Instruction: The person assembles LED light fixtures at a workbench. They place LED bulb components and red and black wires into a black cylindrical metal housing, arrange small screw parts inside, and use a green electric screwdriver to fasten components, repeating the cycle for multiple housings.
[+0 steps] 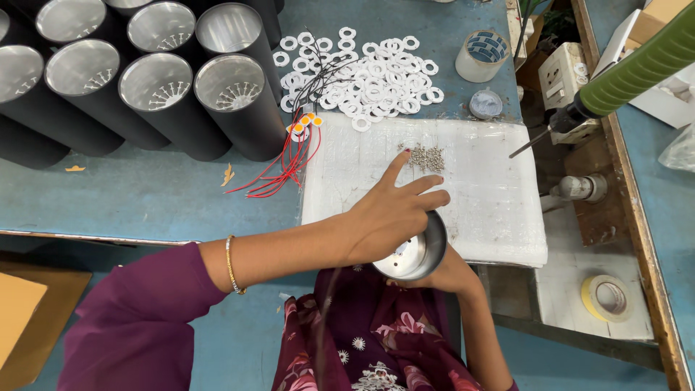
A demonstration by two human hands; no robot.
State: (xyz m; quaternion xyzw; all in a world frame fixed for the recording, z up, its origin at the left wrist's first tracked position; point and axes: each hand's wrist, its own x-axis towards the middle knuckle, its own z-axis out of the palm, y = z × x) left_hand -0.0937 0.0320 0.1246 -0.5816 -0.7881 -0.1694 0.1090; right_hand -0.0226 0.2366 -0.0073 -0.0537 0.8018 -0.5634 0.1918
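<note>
While right hand [452, 275] cups round silver metal housing [413, 253] from beneath, fingers wrapped on rim, left hand [394, 210] spreads open above it, empty, forefinger near small steel screws [426, 158] beyond. Housing probably rigid, light, slick; rim grip safest.

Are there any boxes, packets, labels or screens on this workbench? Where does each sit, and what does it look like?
No screens in view.
White cardboard box: far right edge of the bench, flat, partly hidden behind a green-handled tool.
Clear plastic bag: right edge, crumpled, contents unclear.
Tape roll: top centre beside the white rings, pale, a blue patterned label inside its core.
Plastic-wrapped white pad: centre, rectangular.
</note>
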